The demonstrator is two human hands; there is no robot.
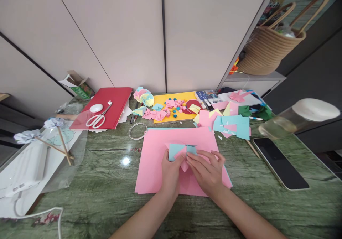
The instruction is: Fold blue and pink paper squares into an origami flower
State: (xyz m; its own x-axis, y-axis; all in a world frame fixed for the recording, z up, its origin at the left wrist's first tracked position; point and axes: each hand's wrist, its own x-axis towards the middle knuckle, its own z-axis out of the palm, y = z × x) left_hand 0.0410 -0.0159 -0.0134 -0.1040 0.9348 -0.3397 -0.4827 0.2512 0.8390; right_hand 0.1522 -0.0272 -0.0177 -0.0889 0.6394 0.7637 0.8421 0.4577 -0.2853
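Your left hand (pixel 171 169) grasps the folded paper (pixel 175 151), thumb on top near its middle, fingers along its left edge; your right hand (pixel 210 173) touches the same piece with its fingertips close to the left thumb, though you cannot tell from this view whether it pinches the paper or only presses it. The folded paper shows light blue to either side and a pink point toward you; it sits between both hands, over the pink sheets (pixel 152 160), which lie stacked on the worktop (pixel 107 175).

Just beyond the stack's upper left corner lies a white ring (pixel 130 135); behind the stack a yellow sheet (pixel 160 98) carries small pompoms (pixel 179 108) and folded paper pieces; to its right are loose blue cut papers (pixel 233 121), overlapping pink and yellow ones.

Farther left, white-handled scissors (pixel 99 118) rest on a red folder (pixel 114 103), next to a round white object (pixel 96 108); nearer the left edge, two sticks (pixel 63 144) cross, with crumpled paper at their ends; to your right, a dark-screened phone (pixel 279 164) lies near a clear container (pixel 281 121) with a white top; beyond these, a woven basket (pixel 269 50) stands on a shelf (pixel 256 77).
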